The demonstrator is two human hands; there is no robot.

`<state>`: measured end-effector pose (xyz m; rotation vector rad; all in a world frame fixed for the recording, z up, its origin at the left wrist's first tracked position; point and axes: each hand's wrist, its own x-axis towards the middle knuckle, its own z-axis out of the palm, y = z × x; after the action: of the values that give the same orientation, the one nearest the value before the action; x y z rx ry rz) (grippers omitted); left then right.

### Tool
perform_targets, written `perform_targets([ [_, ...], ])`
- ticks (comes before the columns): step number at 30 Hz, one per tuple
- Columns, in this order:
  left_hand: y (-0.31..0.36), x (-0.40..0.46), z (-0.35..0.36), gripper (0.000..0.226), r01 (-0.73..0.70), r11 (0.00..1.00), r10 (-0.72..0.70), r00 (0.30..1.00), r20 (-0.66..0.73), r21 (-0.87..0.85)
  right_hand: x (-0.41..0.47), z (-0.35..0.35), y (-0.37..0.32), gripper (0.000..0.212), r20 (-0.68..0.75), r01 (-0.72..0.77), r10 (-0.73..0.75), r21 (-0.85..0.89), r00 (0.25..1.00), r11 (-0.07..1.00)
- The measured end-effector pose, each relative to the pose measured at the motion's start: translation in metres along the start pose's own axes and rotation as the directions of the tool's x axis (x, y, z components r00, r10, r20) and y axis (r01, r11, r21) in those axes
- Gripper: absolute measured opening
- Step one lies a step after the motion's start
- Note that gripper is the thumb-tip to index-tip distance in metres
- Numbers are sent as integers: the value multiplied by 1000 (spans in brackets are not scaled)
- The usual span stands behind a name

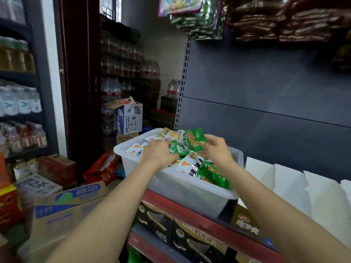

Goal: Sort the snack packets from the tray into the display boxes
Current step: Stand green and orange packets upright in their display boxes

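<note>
Down nearest me, dark wafer cartons [182,238] fill the lower red-edged shelf [190,207], and a brown-and-gold carton [247,223] sits at its right end. My two bare forearms reach forward over them to the white plastic tray [190,190], which rests on top of that shelf with its near corner over the red edge. Snack packets [191,164], green ones and white ones with orange labels, are heaped inside it up to the rim. My left hand [158,151] lies knuckles-up on the pile near the tray's left side, fingers curled down among the packets; whether they grip one I cannot tell. My right hand [215,149], above the tray's far right side, pinches a green packet [194,139] between thumb and fingers, lifted clear of the heap and tilted. White display boxes [296,188] stand in a row along the shelf just right of the tray, against the grey back panel [266,82]. On the floor to my left lie cardboard cartons [76,202] with blue print, red boxes [57,166] and a red bag [102,169]. Beyond the tray stands a white printed carton [130,116], then stacked packs of bottled water [112,90] along the far wall. Left shelving [20,103] holds more bottles. Overhead at upper right hang bagged goods [247,18].
</note>
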<state>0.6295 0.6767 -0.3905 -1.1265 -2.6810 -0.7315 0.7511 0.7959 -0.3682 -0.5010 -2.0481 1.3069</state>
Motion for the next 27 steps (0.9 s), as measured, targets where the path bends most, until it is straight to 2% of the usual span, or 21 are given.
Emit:
perform_targets([
  [4, 2, -2, 0, 66, -43, 999, 43, 999, -15, 9, -12, -4, -9, 47, -60, -62, 83, 303, 995, 951],
  [6, 2, -2, 0, 71, -61, 998, 61, 998, -16, 18, -15, -7, -9, 66, -30, -94, 108, 311, 994, 946],
  [7, 1, -3, 0, 73, -70, 997, 70, 997, -20, 9, -16, -7, -7, 70, -19, -105, 112, 237, 993, 966],
  [9, 1, -3, 0, 76, -82, 995, 80, 996, -37, -54, -17, -7, -5, 65, -7, -139, 140, 47, 990, 989],
  [10, 1, -4, 0, 77, -86, 991, 82, 996, -45, -100, -18, -7, -5, 61, 1, -161, 161, 9, 987, 987],
  [13, 1, -7, -1, 73, -103, 969, 90, 993, -71, -226, -18, -8, -8, 47, -7, -202, 203, 56, 979, 978],
  [15, 1, -8, -1, 67, -106, 962, 84, 992, -99, -251, -20, -9, -12, 40, -11, -202, 204, 68, 979, 977],
  [19, -1, -8, 1, 58, -102, 962, 70, 988, -135, -252, -23, -8, -14, 39, -20, -197, 198, 30, 980, 980],
  [23, -1, -9, 1, 51, -99, 950, 55, 987, -153, -296, -27, -6, -16, 35, -28, -200, 203, 78, 979, 977],
  [25, 1, -10, 0, 47, -112, 891, 53, 988, -144, -440, -31, -8, -18, 33, -61, -195, 203, 117, 977, 974],
  [27, 11, -14, -3, 43, -143, 746, 67, 988, -140, -651, -35, -13, -19, 31, -119, -171, 187, 138, 975, 976],
])
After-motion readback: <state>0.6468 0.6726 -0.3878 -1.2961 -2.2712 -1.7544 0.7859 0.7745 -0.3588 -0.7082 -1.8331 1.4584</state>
